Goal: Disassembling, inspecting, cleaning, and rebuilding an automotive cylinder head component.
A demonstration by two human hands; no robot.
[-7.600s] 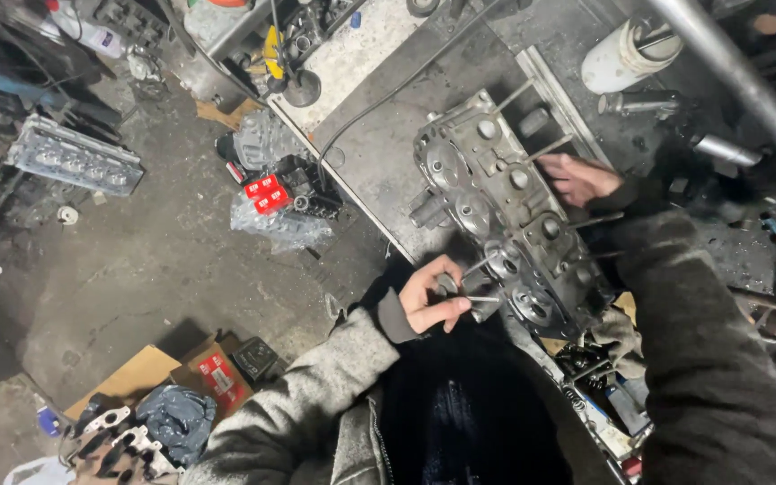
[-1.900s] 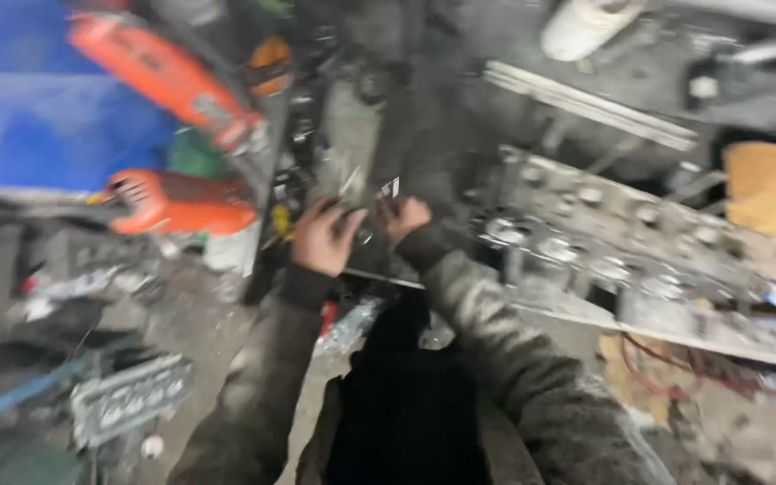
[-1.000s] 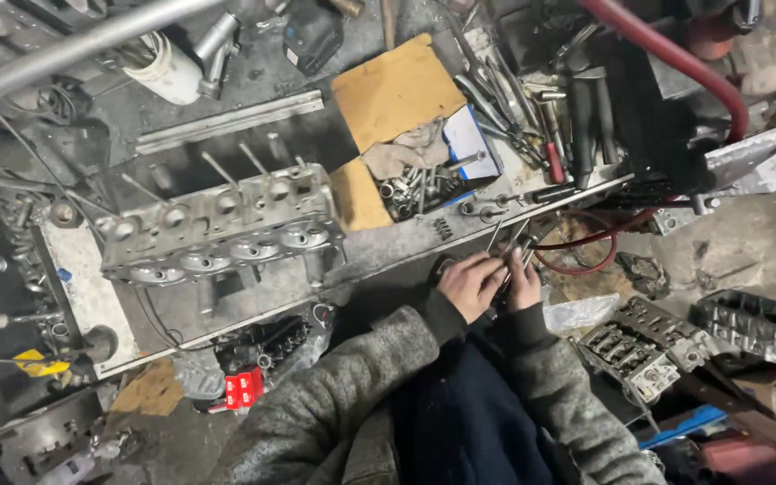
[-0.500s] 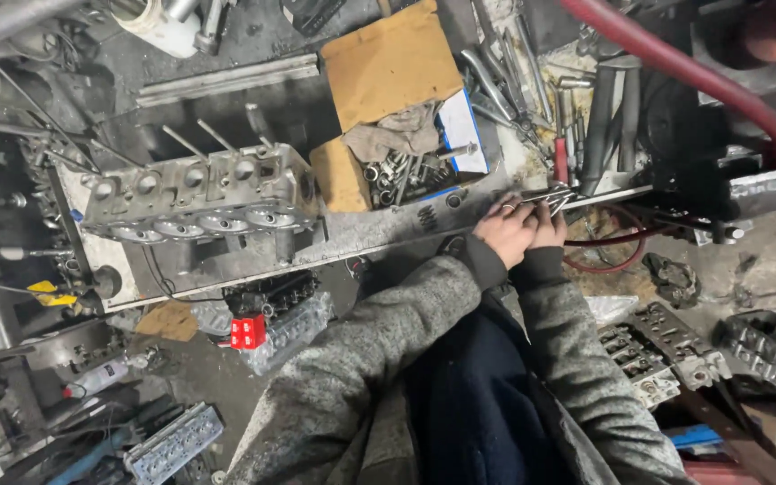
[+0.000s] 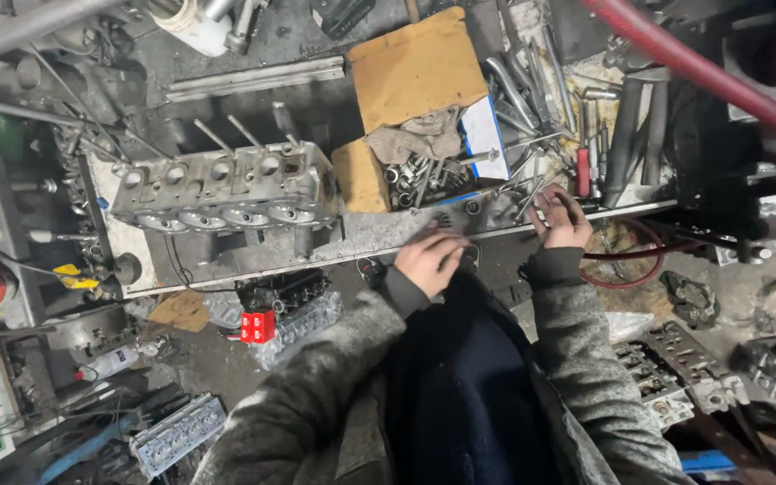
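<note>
Grey metal worktop runs across the head view, its near edge right by you. Your left hand lies flat on that edge, fingers loose, grip open w/ nothing in it. Your right hand is to the right on the same edge, fingers curled round a small dark part; can't tell what it is. Cylinder head sits on the worktop well left of both hands. Cardboard box w/ a rag and spanners sits farther back.
</note>
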